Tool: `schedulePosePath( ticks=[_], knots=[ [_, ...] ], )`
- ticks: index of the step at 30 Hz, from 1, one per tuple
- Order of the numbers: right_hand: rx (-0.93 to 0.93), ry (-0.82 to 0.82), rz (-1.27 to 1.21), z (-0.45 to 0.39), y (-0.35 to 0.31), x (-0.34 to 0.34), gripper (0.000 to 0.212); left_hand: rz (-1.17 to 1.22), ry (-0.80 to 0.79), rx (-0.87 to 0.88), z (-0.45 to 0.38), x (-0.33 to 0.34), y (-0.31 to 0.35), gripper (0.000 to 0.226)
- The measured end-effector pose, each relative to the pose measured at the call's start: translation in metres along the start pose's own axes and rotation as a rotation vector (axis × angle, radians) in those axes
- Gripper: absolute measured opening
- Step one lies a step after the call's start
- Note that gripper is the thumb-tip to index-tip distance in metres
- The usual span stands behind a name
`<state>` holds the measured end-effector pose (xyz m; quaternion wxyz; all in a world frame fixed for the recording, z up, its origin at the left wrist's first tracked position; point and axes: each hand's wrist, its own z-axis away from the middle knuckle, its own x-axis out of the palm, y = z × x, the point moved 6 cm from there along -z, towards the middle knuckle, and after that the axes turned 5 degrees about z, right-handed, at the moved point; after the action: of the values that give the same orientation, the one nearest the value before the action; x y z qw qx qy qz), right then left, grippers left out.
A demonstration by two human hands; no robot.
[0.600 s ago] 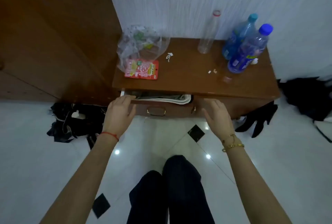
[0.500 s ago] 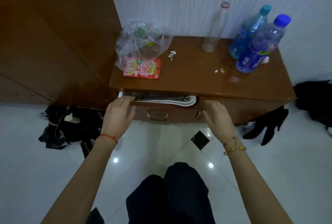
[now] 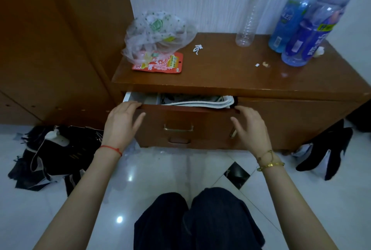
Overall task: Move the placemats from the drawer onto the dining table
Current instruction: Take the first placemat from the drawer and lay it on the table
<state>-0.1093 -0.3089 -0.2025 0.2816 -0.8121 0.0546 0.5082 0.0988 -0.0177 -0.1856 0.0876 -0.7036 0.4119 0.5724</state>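
A low wooden cabinet (image 3: pixel 230 77) stands against the white wall. Its top drawer (image 3: pixel 180 117) is pulled out a little. Folded placemats (image 3: pixel 200 102), white-edged with a dark pattern, lie stacked inside and show through the gap. My left hand (image 3: pixel 122 121) holds the drawer front at its top left corner, fingers over the edge and thumb on the face. At the top right corner my right hand (image 3: pixel 251 127) grips the same front. The rest of the drawer's inside is hidden under the cabinet top.
On the cabinet top are a clear plastic bag (image 3: pixel 158 31), a red snack packet (image 3: pixel 160 64), an empty clear bottle (image 3: pixel 251 13) and two blue bottles (image 3: pixel 301 23). A wooden wardrobe (image 3: pixel 50 39) stands left. Dark clothes (image 3: pixel 54 155) and black shoes (image 3: pixel 325 153) lie on the tiled floor.
My head has come closer to the cabinet. Both hands have reached forward and closed on the top corners of the drawer front.
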Motion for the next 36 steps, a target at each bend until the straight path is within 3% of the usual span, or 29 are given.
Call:
schedulePosePath(
  ticks=[9,21,29,36],
  knots=[
    [-0.042,0.056,-0.021,0.059,-0.012,-0.017,0.031,0.011,0.046,0.024,0.057,-0.015,0.009,0.028],
    [-0.041,0.038,-0.096,0.131,-0.024,-0.034,0.035,0.018,0.042,-0.012,0.128,-0.03,0.015,0.04],
    [-0.005,0.104,-0.087,0.101,-0.03,-0.051,0.033,0.086,0.052,-0.044,0.111,-0.03,0.019,0.043],
    [0.055,0.104,-0.146,0.039,-0.047,-0.043,0.038,0.161,-0.061,-0.077,0.043,-0.001,0.029,0.031]
  ],
)
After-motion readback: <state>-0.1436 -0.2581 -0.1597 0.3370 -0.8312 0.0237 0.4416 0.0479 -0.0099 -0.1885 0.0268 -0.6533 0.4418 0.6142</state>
